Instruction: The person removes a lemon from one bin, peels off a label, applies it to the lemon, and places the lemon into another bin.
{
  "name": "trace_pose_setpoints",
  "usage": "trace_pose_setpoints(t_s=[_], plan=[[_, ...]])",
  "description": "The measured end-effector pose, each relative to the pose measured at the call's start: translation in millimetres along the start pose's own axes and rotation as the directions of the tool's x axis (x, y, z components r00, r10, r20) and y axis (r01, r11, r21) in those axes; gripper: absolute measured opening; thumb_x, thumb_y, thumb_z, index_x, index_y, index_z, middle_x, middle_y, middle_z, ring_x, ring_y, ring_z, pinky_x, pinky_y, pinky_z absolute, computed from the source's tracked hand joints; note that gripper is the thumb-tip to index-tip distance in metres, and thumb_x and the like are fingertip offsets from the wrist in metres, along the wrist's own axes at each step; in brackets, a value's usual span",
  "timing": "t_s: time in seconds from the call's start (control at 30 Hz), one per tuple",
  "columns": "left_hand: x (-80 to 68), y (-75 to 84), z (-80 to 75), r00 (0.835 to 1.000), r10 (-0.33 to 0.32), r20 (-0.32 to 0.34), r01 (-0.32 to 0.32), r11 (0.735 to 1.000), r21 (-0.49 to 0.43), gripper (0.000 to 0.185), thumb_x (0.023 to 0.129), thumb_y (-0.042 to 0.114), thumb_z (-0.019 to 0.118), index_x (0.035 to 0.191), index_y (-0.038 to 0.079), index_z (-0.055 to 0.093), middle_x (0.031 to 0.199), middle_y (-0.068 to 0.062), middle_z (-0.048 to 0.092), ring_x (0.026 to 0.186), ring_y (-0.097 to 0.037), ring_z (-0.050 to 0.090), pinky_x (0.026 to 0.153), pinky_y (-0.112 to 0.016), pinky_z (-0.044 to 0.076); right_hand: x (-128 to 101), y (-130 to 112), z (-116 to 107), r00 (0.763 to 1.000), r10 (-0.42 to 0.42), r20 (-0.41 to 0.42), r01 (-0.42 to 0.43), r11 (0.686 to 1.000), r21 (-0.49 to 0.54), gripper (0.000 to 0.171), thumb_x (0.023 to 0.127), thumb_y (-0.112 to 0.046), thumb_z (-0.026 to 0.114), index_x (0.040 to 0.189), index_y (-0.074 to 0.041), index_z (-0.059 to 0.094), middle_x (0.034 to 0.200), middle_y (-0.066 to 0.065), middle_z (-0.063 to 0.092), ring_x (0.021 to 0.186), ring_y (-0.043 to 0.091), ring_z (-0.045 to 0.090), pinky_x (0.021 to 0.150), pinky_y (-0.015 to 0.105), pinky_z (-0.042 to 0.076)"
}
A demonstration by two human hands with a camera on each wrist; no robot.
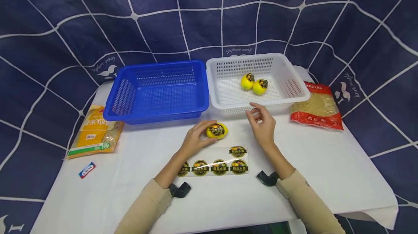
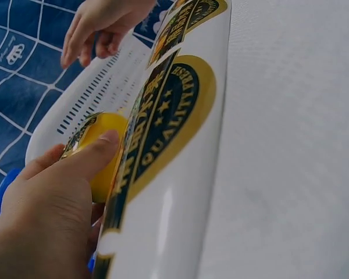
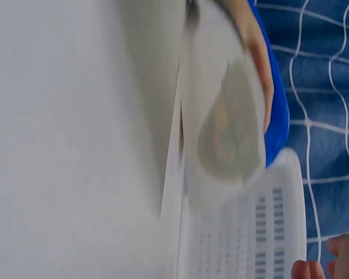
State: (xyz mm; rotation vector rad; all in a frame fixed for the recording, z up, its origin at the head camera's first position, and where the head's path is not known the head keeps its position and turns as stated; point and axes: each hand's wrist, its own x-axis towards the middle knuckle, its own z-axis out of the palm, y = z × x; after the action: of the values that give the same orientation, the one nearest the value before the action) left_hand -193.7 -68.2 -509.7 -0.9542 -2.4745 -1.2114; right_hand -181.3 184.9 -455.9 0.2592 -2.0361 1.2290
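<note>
While the left hand (image 1: 193, 142) is gripping a labelled yellow ball (image 1: 217, 131) on the white table (image 1: 130, 176), just above the sticker sheet (image 1: 215, 162), the right hand (image 1: 263, 125) is hovering beside it, fingers loosely curled, holding nothing. 2 labelled yellow balls (image 1: 254, 83) are sitting in the white basket (image 1: 294, 85), beside the blue basket (image 1: 156, 90).

Round yellow fruit (image 1: 217, 131), dark label on top, on the white table; sticker sheet (image 1: 215, 163) just beside
</note>
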Motion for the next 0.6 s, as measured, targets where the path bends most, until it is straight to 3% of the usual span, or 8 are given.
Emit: trace_pose_setpoints(t_s=[0.07,0.17,0.3,0.37,0.47,0.6], plan=[[-0.6,1.0,-1.0,1.000,-0.025,0.003,0.025,1.000,-0.001,0.071,0.071,0.037,0.079,0.134,0.025,0.048,0.128,0.003,0.053,0.112,-0.015,0.052,0.097,-0.036,0.042,4,3,-8,0.994,0.070,-0.081,-0.072,0.997,-0.023,0.033,0.083,-0.009,0.070,0.114,-0.005,0.061,0.080,0.009,0.065,0.057,0.013,0.056,0.051,0.011,0.043],[0.1,2.2,-1.2,0.998,-0.060,0.009,0.060,0.997,-0.038,0.077,0.068,0.033,0.082,0.135,0.020,0.047,0.123,0.000,0.055,0.104,-0.015,0.056,0.091,-0.033,0.047,9,3,-19,0.974,0.176,-0.140,-0.180,0.983,-0.017,0.039,0.084,-0.007,0.068,0.120,-0.001,0.054,0.084,0.015,0.065,0.059,0.021,0.061,0.054,0.008,0.045],[1.5,2.0,-0.2,0.997,-0.078,0.009,0.078,0.995,-0.066,0.073,0.065,0.029,0.085,0.129,0.015,0.053,0.119,0.000,0.057,0.098,-0.014,0.058,0.080,-0.025,0.051,15,-4,-30,0.944,0.303,-0.130,-0.294,0.952,0.080,0.044,0.086,-0.003,0.064,0.126,0.003,0.048,0.090,0.023,0.063,0.065,0.026,0.065,0.062,0.011,0.051],[1.6,1.4,0.1,0.997,-0.074,0.001,0.074,0.995,-0.066,0.069,0.064,0.029,0.085,0.125,0.015,0.057,0.119,0.000,0.057,0.098,-0.014,0.057,0.078,-0.023,0.052,19,-6,-33,0.925,0.361,-0.120,-0.343,0.928,0.148,0.044,0.086,-0.002,0.063,0.127,0.004,0.048,0.090,0.024,0.062,0.069,0.020,0.066,0.067,0.014,0.053],[1.7,2.0,-0.5,0.998,-0.063,-0.011,0.062,0.995,-0.074,0.066,0.063,0.029,0.086,0.121,0.014,0.060,0.119,0.001,0.057,0.098,-0.014,0.056,0.077,-0.022,0.052,23,2,-35,0.887,0.447,-0.119,-0.392,0.863,0.318,0.043,0.085,0.001,0.063,0.125,0.006,0.050,0.083,0.021,0.059,0.071,0.017,0.066,0.072,0.021,0.055],[5.3,9.8,-5.7,0.998,-0.048,-0.046,0.042,0.990,-0.136,0.064,0.060,0.024,0.087,0.118,0.011,0.061,0.115,0.000,0.057,0.092,-0.014,0.057,0.073,-0.023,0.053,28,17,-34,0.833,0.541,-0.114,-0.396,0.728,0.560,0.039,0.082,0.007,0.064,0.120,0.007,0.055,0.072,0.013,0.056,0.067,0.017,0.065,0.072,0.028,0.055]])
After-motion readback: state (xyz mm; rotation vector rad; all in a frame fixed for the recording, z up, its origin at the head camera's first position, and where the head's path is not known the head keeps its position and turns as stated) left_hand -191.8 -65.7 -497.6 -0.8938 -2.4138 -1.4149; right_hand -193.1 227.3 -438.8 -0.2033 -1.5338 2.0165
